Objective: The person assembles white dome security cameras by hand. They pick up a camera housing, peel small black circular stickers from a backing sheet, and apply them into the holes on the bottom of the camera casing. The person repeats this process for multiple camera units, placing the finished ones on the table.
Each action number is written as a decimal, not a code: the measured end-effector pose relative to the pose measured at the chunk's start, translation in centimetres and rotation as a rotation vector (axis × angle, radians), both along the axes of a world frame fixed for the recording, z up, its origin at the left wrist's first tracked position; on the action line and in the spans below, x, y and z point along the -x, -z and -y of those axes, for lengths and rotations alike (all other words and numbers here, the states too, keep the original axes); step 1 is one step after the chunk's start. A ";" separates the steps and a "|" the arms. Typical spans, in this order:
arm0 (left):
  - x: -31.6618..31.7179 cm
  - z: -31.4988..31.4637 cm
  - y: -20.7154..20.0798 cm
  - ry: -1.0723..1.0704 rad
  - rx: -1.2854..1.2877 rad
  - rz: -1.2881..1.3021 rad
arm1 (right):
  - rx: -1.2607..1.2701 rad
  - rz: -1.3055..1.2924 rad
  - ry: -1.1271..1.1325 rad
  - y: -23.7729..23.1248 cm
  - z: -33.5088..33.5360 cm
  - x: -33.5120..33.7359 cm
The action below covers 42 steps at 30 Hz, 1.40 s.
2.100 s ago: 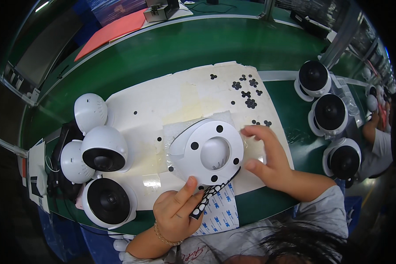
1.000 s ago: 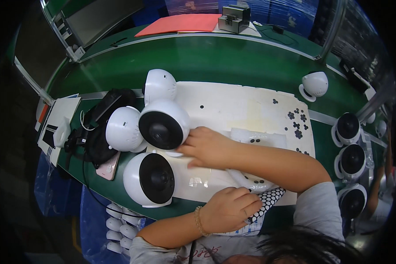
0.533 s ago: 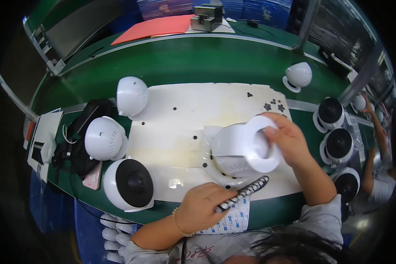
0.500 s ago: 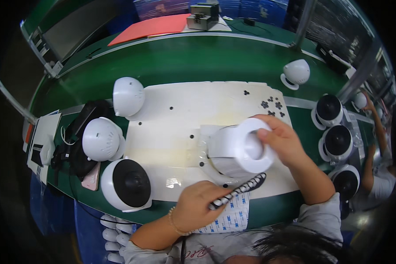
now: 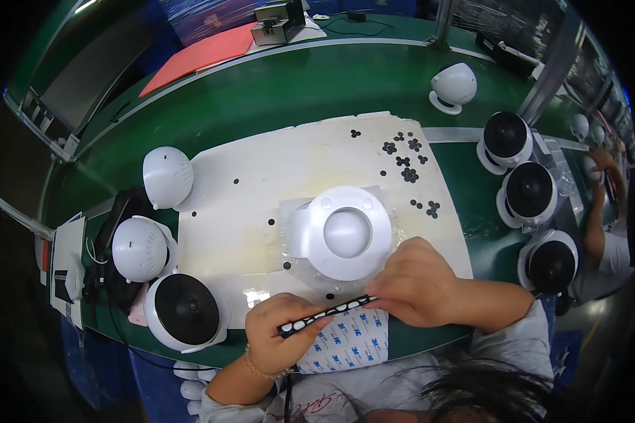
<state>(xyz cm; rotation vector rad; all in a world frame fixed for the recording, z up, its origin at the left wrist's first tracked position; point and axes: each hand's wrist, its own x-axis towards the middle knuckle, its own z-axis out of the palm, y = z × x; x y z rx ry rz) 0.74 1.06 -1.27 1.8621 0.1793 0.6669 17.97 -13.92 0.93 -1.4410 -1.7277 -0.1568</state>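
My left hand (image 5: pixel 274 328) is closed on a thin black strip (image 5: pixel 329 313) with a row of white oval spots. At the strip's right end, the fingers of my right hand (image 5: pixel 420 283) pinch together on its tip; whether a small piece is between them is hidden. Just beyond both hands, a white camera-like device (image 5: pixel 300 233) lies on the board, its ring-shaped base (image 5: pixel 378 233) facing up. Small round dimples show on the ring. Beneath the strip is a white sheet with blue print (image 5: pixel 356 342), at the table's near edge.
A pale board (image 5: pixel 226 236) covers the green table, with black dots and dot clusters (image 5: pixel 406 162) on it. Similar white devices stand left (image 5: pixel 168 176) and right (image 5: pixel 529 194), another at the back (image 5: pixel 454 86). Beyond are a metal box (image 5: pixel 279 25) and red sheet (image 5: pixel 201 60). A co-worker's arm (image 5: pixel 600 204) shows at right.
My right hand has let go of the white device's base and come down to the strip's end. The device now rests with its ring up. The whole view has shifted somewhat.
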 end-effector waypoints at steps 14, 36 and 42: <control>0.1 0.1 -0.5 -0.049 -0.052 -0.087 | -0.205 0.151 -0.037 -0.7 0.2 0.3; 0.2 0.0 0.3 0.077 -0.011 0.056 | -0.165 -0.057 -0.122 1.1 -1.1 1.5; 0.1 0.1 0.3 0.038 -0.067 0.074 | -0.279 0.207 -0.123 0.7 -1.2 0.9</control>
